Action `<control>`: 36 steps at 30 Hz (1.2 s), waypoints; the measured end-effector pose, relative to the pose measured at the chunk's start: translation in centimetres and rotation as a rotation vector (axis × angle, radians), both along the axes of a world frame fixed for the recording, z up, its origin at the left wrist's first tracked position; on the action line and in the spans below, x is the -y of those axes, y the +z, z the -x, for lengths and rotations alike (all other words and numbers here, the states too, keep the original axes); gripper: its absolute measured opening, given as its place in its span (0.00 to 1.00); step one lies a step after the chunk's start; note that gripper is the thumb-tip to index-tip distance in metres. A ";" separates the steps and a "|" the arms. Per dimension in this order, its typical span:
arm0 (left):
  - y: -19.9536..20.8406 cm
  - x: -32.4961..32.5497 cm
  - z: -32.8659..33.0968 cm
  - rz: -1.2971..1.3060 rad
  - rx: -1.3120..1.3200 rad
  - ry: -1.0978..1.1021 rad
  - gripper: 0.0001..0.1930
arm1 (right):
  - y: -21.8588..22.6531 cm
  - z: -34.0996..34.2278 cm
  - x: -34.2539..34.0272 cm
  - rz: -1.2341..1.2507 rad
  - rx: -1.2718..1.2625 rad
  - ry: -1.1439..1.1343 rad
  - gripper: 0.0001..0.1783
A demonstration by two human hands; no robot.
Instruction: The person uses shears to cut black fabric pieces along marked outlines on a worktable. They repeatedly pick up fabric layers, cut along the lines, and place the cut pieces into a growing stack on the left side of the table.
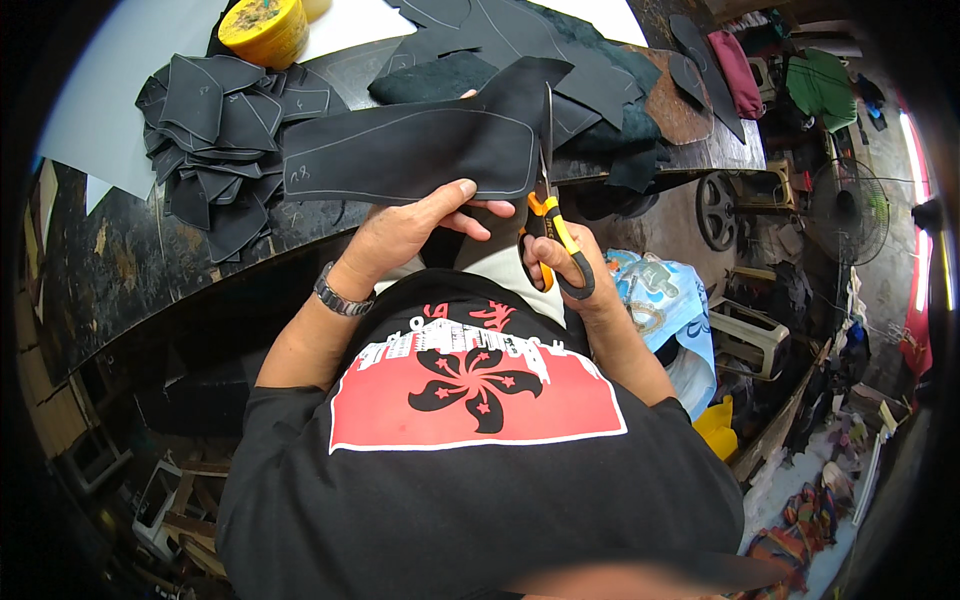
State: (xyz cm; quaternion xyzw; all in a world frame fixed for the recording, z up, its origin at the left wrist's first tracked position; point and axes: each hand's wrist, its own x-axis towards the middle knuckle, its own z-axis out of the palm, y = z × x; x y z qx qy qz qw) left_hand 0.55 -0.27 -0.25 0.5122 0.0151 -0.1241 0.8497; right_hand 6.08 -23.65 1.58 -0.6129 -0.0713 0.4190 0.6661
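My left hand (pixel 425 226) is closed on the lower edge of a black leather piece (pixel 410 150), its thumb on top and some fingers underneath. A pale drawn outline runs around the leather. My right hand (pixel 572 262) grips yellow-and-black-handled scissors (pixel 562 232), their blades pointing away from me. The blades stand at the right end of the leather, just outside the drawn line; whether they are fully closed is hard to tell. A heap of cut black leather pieces (pixel 215 130) with pale outlines lies to the left on the dark table.
A yellow tub (pixel 265 32) stands on the dark table (pixel 110 285) behind the heap. Larger black leather sheets (pixel 500 38) cover the table's far middle. On the right are a brown board (pixel 678 108), a fan (pixel 848 212) and a light-blue cloth (pixel 665 300).
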 end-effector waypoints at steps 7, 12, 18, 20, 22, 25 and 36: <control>2.3 0.5 -0.2 -0.035 0.055 0.078 0.22 | -0.4 0.1 -0.1 0.090 0.060 0.015 0.23; 3.6 0.8 -0.6 -0.040 0.174 0.099 0.31 | -0.6 -0.1 -0.5 0.060 0.086 0.014 0.25; 3.4 0.4 -0.4 -0.056 0.134 0.104 0.29 | -0.6 0.2 -0.6 0.052 0.064 0.052 0.26; 3.4 0.7 -0.4 -0.057 0.116 0.099 0.31 | -0.7 0.3 -0.6 0.072 0.084 0.056 0.26; 3.4 1.2 -0.4 -0.016 0.141 0.124 0.31 | -0.9 0.2 -0.8 0.079 0.128 0.048 0.26; 3.0 1.6 -0.6 0.006 0.186 0.110 0.31 | -1.1 -0.1 -1.2 0.024 0.170 0.031 0.29; -0.6 0.3 0.8 0.027 0.074 -0.062 0.19 | -1.3 -0.2 -1.3 -0.096 0.181 0.019 0.35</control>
